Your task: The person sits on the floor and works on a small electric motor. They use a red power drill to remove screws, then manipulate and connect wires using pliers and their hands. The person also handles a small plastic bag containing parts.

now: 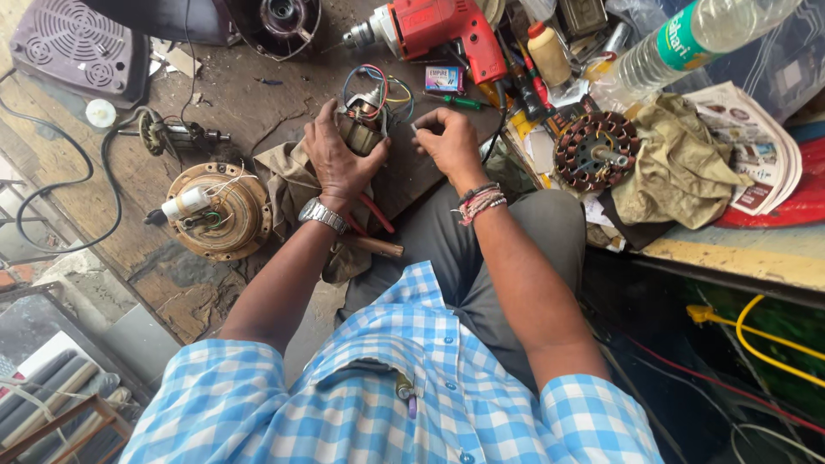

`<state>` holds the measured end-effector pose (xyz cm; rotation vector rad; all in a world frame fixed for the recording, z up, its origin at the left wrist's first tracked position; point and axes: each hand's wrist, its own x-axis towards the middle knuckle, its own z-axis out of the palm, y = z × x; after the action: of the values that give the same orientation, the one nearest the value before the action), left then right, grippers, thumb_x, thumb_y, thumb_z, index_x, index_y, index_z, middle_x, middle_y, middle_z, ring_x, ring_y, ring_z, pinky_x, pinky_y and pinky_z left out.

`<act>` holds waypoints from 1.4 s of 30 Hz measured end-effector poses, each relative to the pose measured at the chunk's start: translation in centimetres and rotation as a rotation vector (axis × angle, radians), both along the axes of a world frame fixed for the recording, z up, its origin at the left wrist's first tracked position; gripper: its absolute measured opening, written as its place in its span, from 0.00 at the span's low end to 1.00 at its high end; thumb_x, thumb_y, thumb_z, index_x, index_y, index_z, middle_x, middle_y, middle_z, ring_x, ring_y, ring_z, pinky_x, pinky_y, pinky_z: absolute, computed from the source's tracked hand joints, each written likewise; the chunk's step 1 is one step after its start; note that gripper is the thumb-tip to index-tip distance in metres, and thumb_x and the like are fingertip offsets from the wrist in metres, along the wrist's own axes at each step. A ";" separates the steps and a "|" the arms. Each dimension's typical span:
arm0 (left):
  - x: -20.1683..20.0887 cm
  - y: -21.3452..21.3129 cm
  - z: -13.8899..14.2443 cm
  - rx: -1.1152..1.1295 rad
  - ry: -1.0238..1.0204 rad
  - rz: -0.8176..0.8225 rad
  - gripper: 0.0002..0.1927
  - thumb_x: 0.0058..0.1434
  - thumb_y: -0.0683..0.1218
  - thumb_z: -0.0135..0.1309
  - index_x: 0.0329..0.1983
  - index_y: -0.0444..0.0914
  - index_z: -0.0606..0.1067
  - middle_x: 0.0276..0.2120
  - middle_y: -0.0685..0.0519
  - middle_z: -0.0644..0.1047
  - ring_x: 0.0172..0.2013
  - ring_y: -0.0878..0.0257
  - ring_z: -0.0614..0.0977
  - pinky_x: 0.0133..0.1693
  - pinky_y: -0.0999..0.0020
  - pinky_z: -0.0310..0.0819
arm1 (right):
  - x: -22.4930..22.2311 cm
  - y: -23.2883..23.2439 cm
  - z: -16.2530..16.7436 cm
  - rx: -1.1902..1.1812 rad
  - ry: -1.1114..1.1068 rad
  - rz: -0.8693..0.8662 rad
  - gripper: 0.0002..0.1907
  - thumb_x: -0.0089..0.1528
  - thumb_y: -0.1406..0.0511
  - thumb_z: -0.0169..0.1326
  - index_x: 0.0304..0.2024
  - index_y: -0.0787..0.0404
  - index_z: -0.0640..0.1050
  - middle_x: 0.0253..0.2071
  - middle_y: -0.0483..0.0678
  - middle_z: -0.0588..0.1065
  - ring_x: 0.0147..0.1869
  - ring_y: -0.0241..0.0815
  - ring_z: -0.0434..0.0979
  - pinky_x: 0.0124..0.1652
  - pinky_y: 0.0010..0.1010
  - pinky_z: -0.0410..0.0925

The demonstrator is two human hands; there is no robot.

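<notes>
1. Small rectangular box (pixel 444 79), blue and purple with a pale panel, flat on the wooden workbench (pixel 249 94) just below the red drill (pixel 438 30), near the far edge.
2. Green and white label band (pixel 679 41) wrapped round a clear plastic bottle (pixel 696 39), lying tilted toward the far right corner.
3. Folded printed paper (pixel 756 146), white with red and dark picture blocks, at the right edge beside a crumpled olive cloth (pixel 679 163).

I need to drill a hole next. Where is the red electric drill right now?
In the head view, the red drill lies at the top centre of the bench, just beyond the right hand, beside a small box.
</notes>
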<state>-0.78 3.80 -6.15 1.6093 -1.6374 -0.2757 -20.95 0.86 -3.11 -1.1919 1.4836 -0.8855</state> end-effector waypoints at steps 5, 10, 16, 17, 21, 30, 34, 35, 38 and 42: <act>0.0 0.2 -0.4 -0.046 -0.026 0.005 0.51 0.47 0.59 0.73 0.68 0.35 0.61 0.52 0.43 0.72 0.53 0.46 0.71 0.57 0.50 0.62 | 1.0 0.2 -0.8 -0.005 -0.317 -0.020 0.05 0.61 0.75 0.59 0.41 0.69 0.79 0.36 0.48 0.80 0.36 0.36 0.83 0.35 0.24 0.77; 0.0 0.2 -0.4 -0.025 -0.031 0.014 0.51 0.47 0.59 0.73 0.68 0.35 0.61 0.51 0.43 0.72 0.54 0.46 0.71 0.57 0.50 0.61 | 1.2 0.0 -0.7 0.053 -0.377 -0.056 0.10 0.60 0.76 0.59 0.43 0.68 0.76 0.35 0.48 0.79 0.36 0.38 0.84 0.35 0.25 0.78; 0.1 0.2 -0.5 -0.020 -0.044 0.012 0.51 0.47 0.59 0.74 0.68 0.36 0.61 0.50 0.44 0.72 0.53 0.47 0.71 0.57 0.50 0.61 | 1.2 -0.6 -0.7 0.043 -0.371 -0.053 0.13 0.59 0.77 0.59 0.45 0.67 0.74 0.34 0.46 0.77 0.35 0.37 0.82 0.33 0.26 0.77; 0.1 0.2 -0.5 -0.024 -0.047 0.007 0.51 0.47 0.59 0.73 0.68 0.36 0.61 0.51 0.44 0.72 0.53 0.47 0.71 0.57 0.50 0.61 | 1.2 -0.8 -0.7 0.043 -0.358 -0.043 0.13 0.59 0.77 0.59 0.45 0.66 0.73 0.34 0.46 0.77 0.34 0.36 0.82 0.33 0.25 0.77; 0.3 0.2 -0.6 -0.029 -0.054 0.000 0.51 0.47 0.59 0.73 0.68 0.37 0.60 0.51 0.45 0.72 0.53 0.48 0.71 0.56 0.51 0.61 | 1.0 -1.2 -0.9 0.046 -0.283 0.036 0.14 0.58 0.78 0.59 0.45 0.66 0.74 0.33 0.45 0.76 0.33 0.34 0.80 0.31 0.23 0.75; 0.3 0.2 -0.6 -0.048 -0.060 -0.002 0.51 0.47 0.60 0.73 0.68 0.37 0.61 0.51 0.46 0.72 0.53 0.49 0.71 0.56 0.52 0.60 | 0.5 -2.0 -0.6 0.052 -0.202 0.120 0.17 0.54 0.77 0.57 0.47 0.66 0.74 0.32 0.44 0.76 0.32 0.33 0.80 0.29 0.22 0.72; 0.3 0.2 -0.5 -0.050 -0.064 0.001 0.51 0.47 0.60 0.73 0.68 0.37 0.61 0.50 0.46 0.72 0.52 0.49 0.71 0.56 0.51 0.60 | 0.5 -2.1 -0.6 0.029 -0.189 0.144 0.17 0.55 0.77 0.57 0.46 0.66 0.74 0.31 0.44 0.76 0.31 0.32 0.79 0.28 0.21 0.70; 0.3 0.1 -0.5 -0.046 -0.062 0.001 0.51 0.47 0.60 0.73 0.68 0.37 0.61 0.50 0.46 0.72 0.52 0.49 0.71 0.56 0.52 0.60 | 0.5 -2.2 -0.6 0.023 -0.178 0.150 0.16 0.55 0.77 0.57 0.46 0.66 0.75 0.31 0.44 0.76 0.31 0.32 0.79 0.28 0.21 0.70; 0.3 0.1 -0.5 -0.036 -0.060 0.000 0.51 0.47 0.60 0.73 0.67 0.37 0.61 0.50 0.46 0.72 0.52 0.49 0.71 0.55 0.52 0.60 | 0.4 -2.3 -0.6 0.009 -0.143 0.165 0.16 0.55 0.77 0.57 0.46 0.66 0.75 0.30 0.43 0.76 0.30 0.31 0.78 0.28 0.20 0.69; 0.4 0.2 -0.5 -0.041 -0.065 -0.007 0.51 0.47 0.60 0.73 0.68 0.37 0.61 0.50 0.45 0.72 0.52 0.48 0.71 0.55 0.51 0.60 | 0.3 -2.4 -0.5 -0.004 -0.134 0.188 0.17 0.55 0.76 0.57 0.47 0.66 0.75 0.31 0.44 0.76 0.31 0.30 0.78 0.28 0.20 0.69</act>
<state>-0.41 3.97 -6.68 1.5974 -1.6871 -0.1941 -20.70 -1.51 -3.66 -1.2285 1.2407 -0.8240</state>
